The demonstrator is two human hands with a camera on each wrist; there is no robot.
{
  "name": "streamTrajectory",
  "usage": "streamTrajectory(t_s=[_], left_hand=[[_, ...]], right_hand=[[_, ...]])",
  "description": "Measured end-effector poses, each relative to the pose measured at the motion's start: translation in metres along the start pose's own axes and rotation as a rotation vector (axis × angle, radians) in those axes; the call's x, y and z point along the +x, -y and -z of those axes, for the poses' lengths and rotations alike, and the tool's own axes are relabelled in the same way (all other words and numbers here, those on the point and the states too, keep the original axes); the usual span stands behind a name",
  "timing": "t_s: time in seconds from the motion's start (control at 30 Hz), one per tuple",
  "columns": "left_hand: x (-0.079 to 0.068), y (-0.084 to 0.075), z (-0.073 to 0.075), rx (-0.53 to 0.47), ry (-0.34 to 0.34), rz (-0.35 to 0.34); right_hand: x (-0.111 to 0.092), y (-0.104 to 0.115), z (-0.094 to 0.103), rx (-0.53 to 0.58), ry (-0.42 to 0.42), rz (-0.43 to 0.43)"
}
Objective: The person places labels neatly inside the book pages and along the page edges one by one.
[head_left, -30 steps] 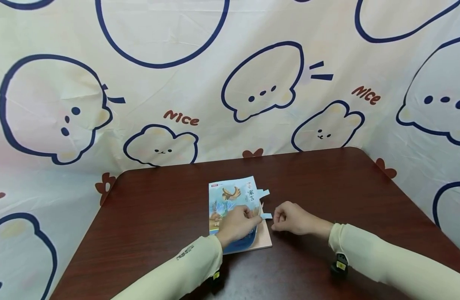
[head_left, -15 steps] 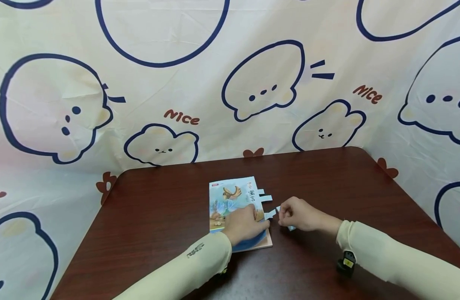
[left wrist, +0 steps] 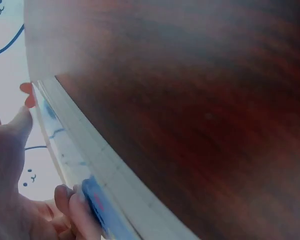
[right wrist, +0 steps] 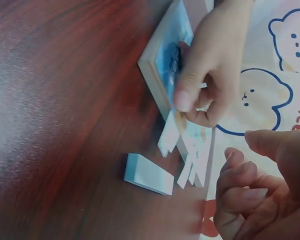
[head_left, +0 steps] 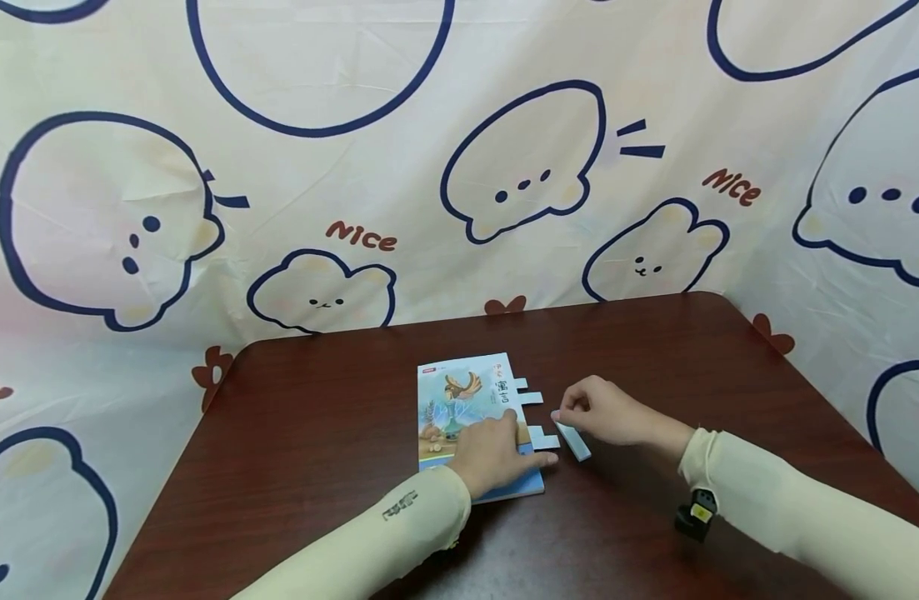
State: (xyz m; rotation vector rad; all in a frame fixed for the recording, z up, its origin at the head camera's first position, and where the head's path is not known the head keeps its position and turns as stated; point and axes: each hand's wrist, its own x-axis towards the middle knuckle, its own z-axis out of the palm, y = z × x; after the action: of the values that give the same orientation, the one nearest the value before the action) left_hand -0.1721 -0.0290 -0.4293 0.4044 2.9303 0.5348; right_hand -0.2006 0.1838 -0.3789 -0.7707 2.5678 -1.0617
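Note:
A book (head_left: pixel 466 373) with a light blue illustrated cover lies on the table. Several pale blue sticky tabs (head_left: pixel 546 442) stick out past its right edge. My left hand (head_left: pixel 491 450) rests on the lower right of the cover, its thumb stretched past the edge near the lowest tab. To the right lies a narrow pale blue pad of sticky tabs (head_left: pixel 575 442), seen as a thick block (right wrist: pixel 149 175) in the right wrist view. Just beyond the pad hovers my right hand (head_left: pixel 605 410), fingers loosely bent, thumb apart from them, with nothing seen between them.
The dark reddish-brown table (head_left: pixel 324 433) extends around the book. A pale cloth (head_left: pixel 399 183) with cartoon bears encloses its back and sides. A small black device (head_left: pixel 696 514) is strapped at my right wrist.
The book's cover, earlier lifted at its lower right by my left hand, now lies flat. My left hand has slid right; my right hand has drawn back rightward, exposing the pad.

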Motion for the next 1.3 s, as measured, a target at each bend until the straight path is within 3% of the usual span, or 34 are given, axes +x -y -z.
streamTrajectory(t_s=[0.47,0.7,0.87,1.13,1.3], left_hand=[[-0.004,0.003,0.001,0.062,-0.021,-0.055],[-0.016,0.004,-0.001,0.17,-0.093,-0.135],[-0.023,0.004,0.002,0.186,-0.105,-0.176],[-0.029,0.005,0.007,0.184,-0.08,-0.195],[-0.03,0.007,0.012,0.148,-0.05,-0.164]], right_hand=[[0.002,-0.004,-0.001,-0.017,-0.014,-0.042],[0.002,-0.011,-0.008,0.003,-0.009,-0.049],[0.003,-0.013,-0.01,0.009,-0.013,-0.061],[0.002,-0.01,-0.012,0.047,0.013,-0.086],[0.002,-0.008,-0.012,0.051,0.016,-0.093]])
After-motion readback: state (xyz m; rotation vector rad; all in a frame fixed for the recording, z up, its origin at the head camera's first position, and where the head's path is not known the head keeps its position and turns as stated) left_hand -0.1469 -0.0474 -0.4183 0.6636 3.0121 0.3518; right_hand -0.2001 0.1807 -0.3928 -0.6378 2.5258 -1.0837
